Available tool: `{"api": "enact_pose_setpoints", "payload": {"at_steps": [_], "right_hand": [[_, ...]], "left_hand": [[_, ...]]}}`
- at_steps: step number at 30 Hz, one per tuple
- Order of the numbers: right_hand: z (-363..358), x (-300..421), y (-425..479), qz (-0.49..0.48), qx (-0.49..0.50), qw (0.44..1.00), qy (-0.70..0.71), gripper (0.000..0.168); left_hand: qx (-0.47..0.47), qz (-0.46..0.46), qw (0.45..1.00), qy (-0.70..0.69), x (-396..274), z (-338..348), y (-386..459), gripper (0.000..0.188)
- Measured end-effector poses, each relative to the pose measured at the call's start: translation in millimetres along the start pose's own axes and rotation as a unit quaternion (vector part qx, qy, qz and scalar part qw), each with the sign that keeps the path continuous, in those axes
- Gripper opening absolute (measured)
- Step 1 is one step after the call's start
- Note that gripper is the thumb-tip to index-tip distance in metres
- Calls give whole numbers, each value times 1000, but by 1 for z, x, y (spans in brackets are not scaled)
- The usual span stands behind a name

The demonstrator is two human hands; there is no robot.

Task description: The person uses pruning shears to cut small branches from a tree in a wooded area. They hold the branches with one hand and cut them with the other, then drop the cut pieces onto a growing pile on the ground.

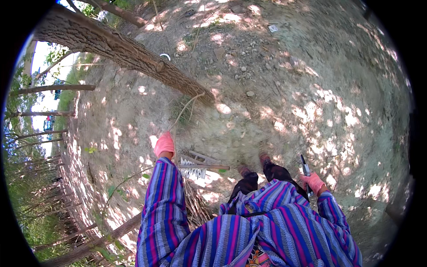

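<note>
My left hand (165, 145), in a pink glove, is closed around a thin woody shoot (182, 111). The shoot curves down to the foot of a rough-barked tree trunk (143, 60). A thin leafy stem (125, 180) trails below that hand. At my right side, my right hand (314, 182), also gloved in pink, grips a hand tool (305, 168) with dark and silver parts. Its exact kind is unclear. Between my left arm and my feet lies a white object with a toothed edge (193, 170), partly covered by a wooden stick (210, 167).
A bundle of thin cut sticks (197, 202) lies beside my left sleeve. Small stones (250, 93) dot the sunlit bare soil. A white curved piece (165, 56) rests beyond the trunk. More tree trunks (96, 240) stand to the left.
</note>
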State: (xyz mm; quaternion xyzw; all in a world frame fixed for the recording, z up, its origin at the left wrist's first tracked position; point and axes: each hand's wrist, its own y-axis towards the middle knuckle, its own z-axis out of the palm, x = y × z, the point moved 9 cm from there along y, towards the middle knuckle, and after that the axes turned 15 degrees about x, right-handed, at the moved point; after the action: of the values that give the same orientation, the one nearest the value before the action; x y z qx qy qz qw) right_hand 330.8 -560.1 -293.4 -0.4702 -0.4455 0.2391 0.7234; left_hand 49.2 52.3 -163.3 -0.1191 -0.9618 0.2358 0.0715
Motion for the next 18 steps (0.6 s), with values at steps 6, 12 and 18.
{"api": "enact_pose_setpoints", "payload": {"at_steps": [6,12,18], "right_hand": [[-2,-22,-9,65,-6,998,-23,24],[12,-8,-10,108,-21,993,-43,25],[92,83,33,64,54,961,-264,27]], "left_hand": [[31,46,984,-168,22,124,32,52],[89,-41,907,-409,3,240,68,54],[98,37,915,-389,-11,215,37,53]]}}
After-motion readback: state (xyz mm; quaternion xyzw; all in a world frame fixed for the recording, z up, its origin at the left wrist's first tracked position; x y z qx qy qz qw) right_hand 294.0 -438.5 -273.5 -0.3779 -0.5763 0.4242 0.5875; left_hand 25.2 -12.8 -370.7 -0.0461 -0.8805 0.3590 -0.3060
